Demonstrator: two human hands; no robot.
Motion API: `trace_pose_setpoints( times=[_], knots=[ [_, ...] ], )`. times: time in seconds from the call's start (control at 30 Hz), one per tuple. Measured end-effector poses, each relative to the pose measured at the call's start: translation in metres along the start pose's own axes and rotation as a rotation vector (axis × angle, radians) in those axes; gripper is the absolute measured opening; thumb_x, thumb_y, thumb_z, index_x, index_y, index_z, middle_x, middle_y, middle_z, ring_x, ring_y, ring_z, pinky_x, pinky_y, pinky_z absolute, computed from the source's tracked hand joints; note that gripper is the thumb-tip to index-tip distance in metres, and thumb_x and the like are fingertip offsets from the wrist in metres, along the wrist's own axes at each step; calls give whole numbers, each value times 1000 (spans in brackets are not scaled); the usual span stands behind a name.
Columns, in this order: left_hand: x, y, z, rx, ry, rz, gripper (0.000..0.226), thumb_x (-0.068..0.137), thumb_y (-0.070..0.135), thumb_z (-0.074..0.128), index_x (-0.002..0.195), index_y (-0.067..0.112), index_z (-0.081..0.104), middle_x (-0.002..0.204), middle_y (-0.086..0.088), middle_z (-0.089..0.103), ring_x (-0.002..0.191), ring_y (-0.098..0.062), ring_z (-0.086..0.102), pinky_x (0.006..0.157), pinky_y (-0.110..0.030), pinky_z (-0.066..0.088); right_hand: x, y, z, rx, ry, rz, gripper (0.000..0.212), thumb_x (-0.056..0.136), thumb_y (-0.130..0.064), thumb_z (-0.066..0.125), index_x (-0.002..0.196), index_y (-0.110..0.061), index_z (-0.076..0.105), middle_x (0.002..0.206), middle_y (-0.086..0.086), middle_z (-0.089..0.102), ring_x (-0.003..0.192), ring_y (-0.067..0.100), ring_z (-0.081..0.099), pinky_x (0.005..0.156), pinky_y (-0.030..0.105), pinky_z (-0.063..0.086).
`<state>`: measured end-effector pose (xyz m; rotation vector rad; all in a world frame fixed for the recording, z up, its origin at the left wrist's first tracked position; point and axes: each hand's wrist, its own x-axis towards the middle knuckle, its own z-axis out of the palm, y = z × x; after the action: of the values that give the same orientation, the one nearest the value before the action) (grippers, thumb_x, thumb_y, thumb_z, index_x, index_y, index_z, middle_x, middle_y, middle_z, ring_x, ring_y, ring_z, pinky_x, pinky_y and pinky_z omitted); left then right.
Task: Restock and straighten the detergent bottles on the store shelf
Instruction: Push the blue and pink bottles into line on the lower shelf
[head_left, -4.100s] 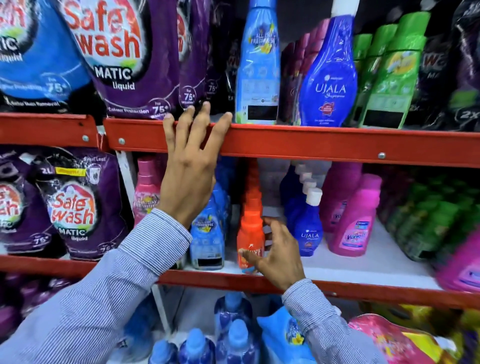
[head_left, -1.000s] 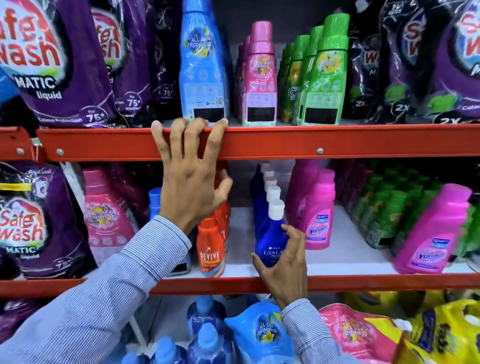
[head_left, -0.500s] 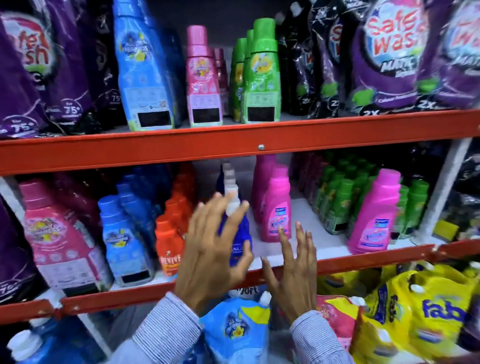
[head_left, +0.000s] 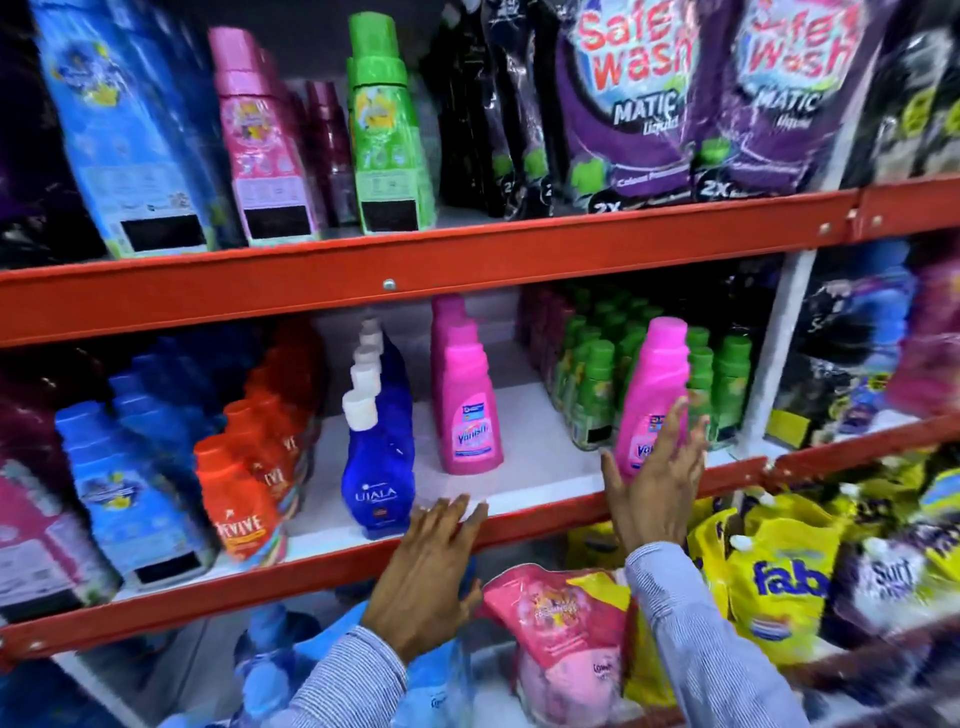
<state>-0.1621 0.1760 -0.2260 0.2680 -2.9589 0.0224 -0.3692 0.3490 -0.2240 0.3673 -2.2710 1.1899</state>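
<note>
On the middle shelf (head_left: 519, 501) stand rows of bottles: blue Ujala bottles (head_left: 376, 457) with white caps, a row of pink Vanish bottles (head_left: 467, 405), and one lone pink Vanish bottle (head_left: 652, 389) further right by the shelf's front edge. My right hand (head_left: 654, 483) is open, its spread fingers in front of that lone bottle's lower part; I cannot tell whether they touch it. Fingers apart, my left hand (head_left: 431, 571) rests on the red front rail below the Ujala row and holds nothing.
Orange Revive bottles (head_left: 241, 499) and blue bottles (head_left: 130, 483) fill the shelf's left; small green bottles (head_left: 597, 384) stand behind the lone Vanish. Above are tall bottles and purple Safe Wash pouches (head_left: 634, 88). Below lie pink (head_left: 561, 639) and yellow Fab pouches (head_left: 779, 577).
My view has swung right. My left hand left the upper rail and dropped to the middle shelf's rail. My right hand left the Ujala bottle and moved right to the lone pink Vanish bottle.
</note>
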Motion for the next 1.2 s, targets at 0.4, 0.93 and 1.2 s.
trace_pose_setpoints(
  times=[0.4,0.93,1.2],
  knots=[
    [-21,-1,-1,-60,100,-87,78,86,33,56,157,12,32,161,-7,42,150,-25,40,127,-38,4,-13,-29,3,132,-26,-94,114,73,-22,82,158,-27,7,145,20,41,118,46,55,84,51,55],
    [-33,-10,-2,-94,113,-132,78,91,25,43,161,15,12,171,-1,17,158,-14,14,121,-16,-15,-70,-107,44,218,-254,-152,112,67,-38,87,153,-13,19,144,16,45,117,40,61,78,44,57],
    [-46,-24,-8,-277,260,-69,62,93,22,51,154,16,39,161,-1,42,150,-12,38,122,-9,4,-75,-104,44,251,-218,-144,114,67,-40,88,153,-10,19,148,19,42,130,40,49,100,47,49]
  ],
)
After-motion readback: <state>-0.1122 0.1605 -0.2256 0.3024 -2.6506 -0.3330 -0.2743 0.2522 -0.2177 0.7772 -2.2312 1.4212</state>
